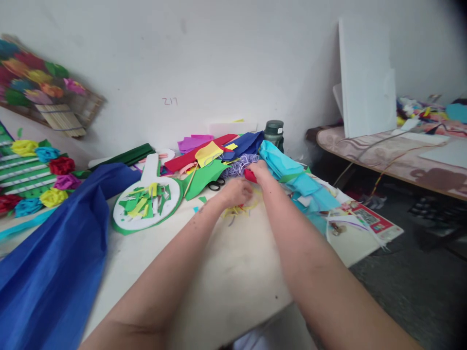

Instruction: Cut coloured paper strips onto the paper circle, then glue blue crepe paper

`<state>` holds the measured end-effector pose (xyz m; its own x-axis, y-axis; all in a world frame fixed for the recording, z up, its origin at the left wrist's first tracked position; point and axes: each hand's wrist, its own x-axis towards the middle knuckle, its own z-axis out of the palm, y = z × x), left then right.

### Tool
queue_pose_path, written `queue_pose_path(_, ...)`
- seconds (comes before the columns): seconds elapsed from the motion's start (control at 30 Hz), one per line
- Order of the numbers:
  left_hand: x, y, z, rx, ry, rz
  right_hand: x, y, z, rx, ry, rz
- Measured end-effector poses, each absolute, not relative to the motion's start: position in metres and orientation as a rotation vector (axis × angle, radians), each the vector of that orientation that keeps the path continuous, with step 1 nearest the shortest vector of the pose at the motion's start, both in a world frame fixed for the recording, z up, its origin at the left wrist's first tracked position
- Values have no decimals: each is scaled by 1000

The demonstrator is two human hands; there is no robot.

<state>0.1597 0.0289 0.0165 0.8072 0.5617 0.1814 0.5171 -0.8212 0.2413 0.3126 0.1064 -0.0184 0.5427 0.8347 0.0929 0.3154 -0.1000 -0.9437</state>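
My right hand (259, 170) is at the far part of the table, its fingers curled around a small red piece of paper (250, 176). Tangled purple paper strips (241, 165) lie right behind it. Lower and to the left, my left hand (236, 192) hovers at a loose heap of yellow strips (237, 211); motion blurs its bent fingers, so what they hold does not show. Black-handled scissors (216, 184) lie left of this hand, partly beside a green paper sheet (206, 176).
A white paddle-shaped board (126, 214) with green and yellow scraps lies left. Blue cloth-like paper (80, 243) drapes over the table's left side. Light-blue paper (288, 167) and a dark bottle (274, 133) are at the right back. Another table (365, 150) stands further right.
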Motion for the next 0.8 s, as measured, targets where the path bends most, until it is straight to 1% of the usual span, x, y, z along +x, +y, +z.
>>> queue_pose_path(0.1,172,28,0,2884,705,361,314,108,-19,-1686,-957,576)
queue_pose_path(0.2,176,22,-4,2895,719,86,313,106,-19,-1655,-949,593)
queue_pose_path(0.33,167,2,20,2878,875,-355,309,100,-14,-1581,-904,629)
queue_pose_path(0.43,157,-14,46,2857,1131,-526,305,96,-9,-1524,-841,654)
queue_pose_path(0.5,154,-17,55,2953,1209,-403,302,94,-6,-1469,-784,685)
queue_pose_path(0.57,152,-12,54,3011,1285,-185,300,92,-3,-1405,-734,740)
queue_pose_path(0.63,154,-2,43,3004,1341,14,298,88,0,-1352,-687,796)
queue_pose_path(0.7,157,12,27,3020,1293,165,296,85,3,-1328,-636,830)
queue_pose_path(0.8,164,31,4,3009,1176,175,295,81,8,-1308,-576,839)
